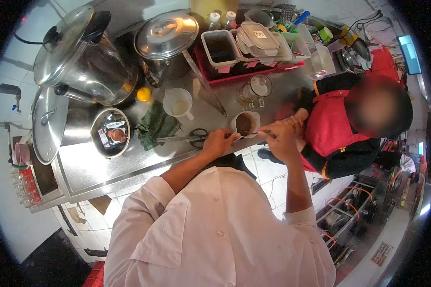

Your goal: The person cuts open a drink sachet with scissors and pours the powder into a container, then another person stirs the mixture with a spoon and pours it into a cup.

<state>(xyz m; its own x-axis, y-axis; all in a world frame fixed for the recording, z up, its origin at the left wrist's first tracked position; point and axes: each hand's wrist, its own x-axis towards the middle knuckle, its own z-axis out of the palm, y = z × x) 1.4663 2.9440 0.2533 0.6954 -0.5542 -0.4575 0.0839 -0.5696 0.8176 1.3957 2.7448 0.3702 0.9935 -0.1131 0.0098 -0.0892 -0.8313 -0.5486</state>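
Note:
A white cup point(233, 125) with brown contents point(244, 124) stands near the counter's front edge. My left hand point(220, 142) is closed on the cup's near left side. In my right hand point(281, 142), fingers pinched, is what looks like a spoon point(265, 131), its thin handle reaching into the cup; the far end is partly hidden in the brown contents. Behind the cup sits a glass mug point(256, 90). Black-handled scissors point(196, 137) lie left of my left hand, beside a crumpled green cloth point(157, 125).
A co-worker point(334, 117) stands close on the right, hands clasped near my right hand. On the steel counter point(129, 167) are a plastic jug point(177, 102), an orange fruit point(143, 94), a pot with a chocolate packet point(116, 134), large lidded pots and a red tray point(210, 79) of containers.

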